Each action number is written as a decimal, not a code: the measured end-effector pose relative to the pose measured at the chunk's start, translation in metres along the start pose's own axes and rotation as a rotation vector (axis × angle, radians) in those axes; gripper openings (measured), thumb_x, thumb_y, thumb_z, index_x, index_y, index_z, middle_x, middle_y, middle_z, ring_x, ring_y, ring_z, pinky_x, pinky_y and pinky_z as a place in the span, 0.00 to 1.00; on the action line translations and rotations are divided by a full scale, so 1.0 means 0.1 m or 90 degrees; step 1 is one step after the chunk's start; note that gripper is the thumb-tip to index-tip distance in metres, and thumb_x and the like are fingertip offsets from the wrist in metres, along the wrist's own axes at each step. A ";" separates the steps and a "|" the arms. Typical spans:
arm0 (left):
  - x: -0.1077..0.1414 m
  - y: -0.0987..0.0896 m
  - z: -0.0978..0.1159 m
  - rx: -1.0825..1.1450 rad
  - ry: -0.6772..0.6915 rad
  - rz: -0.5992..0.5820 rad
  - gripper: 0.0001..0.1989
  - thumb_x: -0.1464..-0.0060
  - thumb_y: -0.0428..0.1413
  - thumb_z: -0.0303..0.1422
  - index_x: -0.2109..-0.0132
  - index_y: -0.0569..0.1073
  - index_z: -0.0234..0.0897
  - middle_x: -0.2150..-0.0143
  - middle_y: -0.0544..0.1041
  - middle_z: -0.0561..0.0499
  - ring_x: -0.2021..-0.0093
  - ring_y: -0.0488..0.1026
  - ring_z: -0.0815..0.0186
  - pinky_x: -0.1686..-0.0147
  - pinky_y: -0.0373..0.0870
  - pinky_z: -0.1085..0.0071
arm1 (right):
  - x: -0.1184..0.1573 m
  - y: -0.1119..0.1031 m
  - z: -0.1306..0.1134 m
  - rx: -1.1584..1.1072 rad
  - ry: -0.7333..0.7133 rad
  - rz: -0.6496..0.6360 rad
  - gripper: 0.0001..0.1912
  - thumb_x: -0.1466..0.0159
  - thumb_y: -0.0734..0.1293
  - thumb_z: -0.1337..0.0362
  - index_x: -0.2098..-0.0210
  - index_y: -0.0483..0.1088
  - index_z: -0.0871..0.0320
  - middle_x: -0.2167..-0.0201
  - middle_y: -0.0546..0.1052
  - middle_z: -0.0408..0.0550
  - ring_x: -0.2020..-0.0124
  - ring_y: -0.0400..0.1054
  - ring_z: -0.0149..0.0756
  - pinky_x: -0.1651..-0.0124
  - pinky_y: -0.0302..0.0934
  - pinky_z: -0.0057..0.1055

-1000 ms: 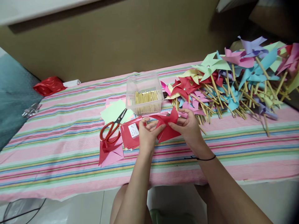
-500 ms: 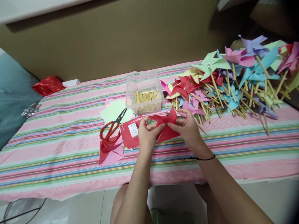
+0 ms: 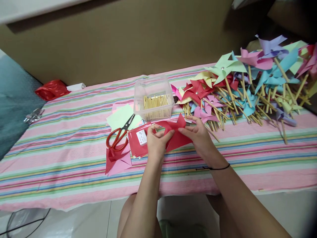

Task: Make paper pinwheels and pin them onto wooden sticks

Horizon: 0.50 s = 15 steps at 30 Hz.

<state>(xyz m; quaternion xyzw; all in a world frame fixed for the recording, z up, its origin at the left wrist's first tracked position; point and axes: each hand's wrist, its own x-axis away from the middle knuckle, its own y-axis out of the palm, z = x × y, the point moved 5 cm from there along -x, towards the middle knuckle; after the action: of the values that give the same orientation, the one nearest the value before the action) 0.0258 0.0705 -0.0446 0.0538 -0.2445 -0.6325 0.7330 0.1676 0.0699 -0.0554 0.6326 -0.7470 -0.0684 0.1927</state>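
Note:
A sheet of red paper (image 3: 178, 140), partly folded toward its middle, is held between both hands over the striped cloth. My left hand (image 3: 158, 139) pinches its left side, thumb pressed near the centre where the folds meet. On the other side, my right hand (image 3: 198, 134) grips the paper between thumb and fingers. A stack of red paper (image 3: 135, 145) with a small white box (image 3: 141, 137) on top lies just left of my left hand. Farther left, red-handled scissors (image 3: 119, 134) rest across pale green paper (image 3: 121, 116) and red and pink pieces (image 3: 119, 160).
Behind my hands stands a clear plastic box (image 3: 155, 110) of short wooden sticks. Finished paper pinwheels (image 3: 223, 67) on sticks are heaped on the right. A red plastic bag (image 3: 51, 90) sits far left on the striped tablecloth (image 3: 74, 158), against a brown panel (image 3: 123, 43).
My right thumb has drawn slightly away from the left thumb, to the right along the red paper. The whole view has shifted a little; other things stay in place.

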 end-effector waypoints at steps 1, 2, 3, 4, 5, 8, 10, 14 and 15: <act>0.00 -0.01 0.00 0.006 0.000 0.010 0.30 0.67 0.70 0.28 0.62 0.58 0.41 0.75 0.80 0.51 0.79 0.76 0.65 0.74 0.72 0.71 | 0.00 0.01 0.00 -0.005 0.000 -0.007 0.35 0.55 0.79 0.57 0.54 0.59 0.51 0.75 0.80 0.39 0.74 0.76 0.37 0.65 0.70 0.35; -0.01 -0.02 0.00 0.010 0.000 0.019 0.30 0.67 0.70 0.27 0.62 0.57 0.41 0.75 0.80 0.51 0.79 0.76 0.65 0.74 0.72 0.72 | 0.00 0.02 -0.01 -0.006 -0.003 -0.014 0.35 0.55 0.78 0.57 0.53 0.59 0.51 0.75 0.79 0.39 0.74 0.76 0.37 0.65 0.70 0.35; -0.01 -0.02 0.00 0.012 0.000 0.025 0.31 0.68 0.70 0.27 0.62 0.57 0.41 0.75 0.80 0.51 0.78 0.76 0.65 0.74 0.72 0.72 | 0.00 0.02 -0.02 -0.005 -0.007 -0.018 0.36 0.55 0.79 0.57 0.53 0.59 0.51 0.75 0.79 0.39 0.73 0.76 0.37 0.64 0.70 0.35; -0.01 -0.02 0.00 0.011 -0.001 0.027 0.31 0.68 0.70 0.27 0.62 0.57 0.41 0.75 0.80 0.51 0.79 0.76 0.65 0.74 0.72 0.71 | 0.00 0.03 -0.02 -0.001 -0.013 -0.020 0.37 0.56 0.79 0.58 0.52 0.58 0.51 0.75 0.80 0.39 0.73 0.76 0.37 0.64 0.70 0.35; -0.01 -0.02 0.00 0.008 -0.002 0.025 0.31 0.68 0.70 0.28 0.61 0.57 0.41 0.75 0.80 0.51 0.79 0.76 0.65 0.74 0.72 0.71 | 0.01 0.04 -0.02 0.003 -0.020 -0.018 0.38 0.56 0.79 0.58 0.52 0.58 0.51 0.75 0.80 0.39 0.73 0.76 0.38 0.65 0.70 0.35; 0.00 0.00 -0.01 -0.003 -0.005 0.007 0.31 0.68 0.70 0.30 0.61 0.58 0.41 0.74 0.80 0.51 0.79 0.75 0.65 0.74 0.72 0.69 | 0.02 0.04 -0.03 0.015 -0.045 0.002 0.38 0.58 0.79 0.59 0.53 0.58 0.51 0.74 0.80 0.40 0.73 0.76 0.38 0.66 0.70 0.35; 0.01 0.01 -0.01 -0.015 -0.013 -0.011 0.31 0.68 0.70 0.31 0.61 0.58 0.41 0.74 0.80 0.52 0.79 0.75 0.66 0.74 0.71 0.70 | 0.02 0.03 -0.03 0.019 -0.045 0.015 0.38 0.58 0.80 0.59 0.54 0.58 0.51 0.75 0.80 0.40 0.74 0.76 0.38 0.68 0.70 0.35; 0.01 0.02 0.03 -0.061 -0.023 -0.066 0.30 0.65 0.69 0.33 0.60 0.58 0.42 0.76 0.77 0.56 0.80 0.72 0.69 0.76 0.67 0.75 | 0.00 -0.02 -0.01 0.030 -0.016 0.015 0.38 0.60 0.80 0.58 0.55 0.58 0.51 0.76 0.79 0.39 0.75 0.75 0.39 0.70 0.69 0.35; 0.00 0.02 0.05 -0.084 -0.015 -0.077 0.30 0.65 0.68 0.34 0.59 0.58 0.42 0.77 0.76 0.58 0.80 0.71 0.70 0.76 0.65 0.76 | -0.01 -0.03 0.00 0.036 -0.009 0.010 0.38 0.60 0.80 0.59 0.55 0.59 0.51 0.76 0.79 0.39 0.75 0.75 0.40 0.70 0.69 0.36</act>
<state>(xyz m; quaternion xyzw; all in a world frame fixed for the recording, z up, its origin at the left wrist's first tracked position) 0.0254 0.0716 -0.0396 0.0124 -0.2068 -0.6909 0.6927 0.1710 0.0699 -0.0565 0.6317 -0.7547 -0.0501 0.1697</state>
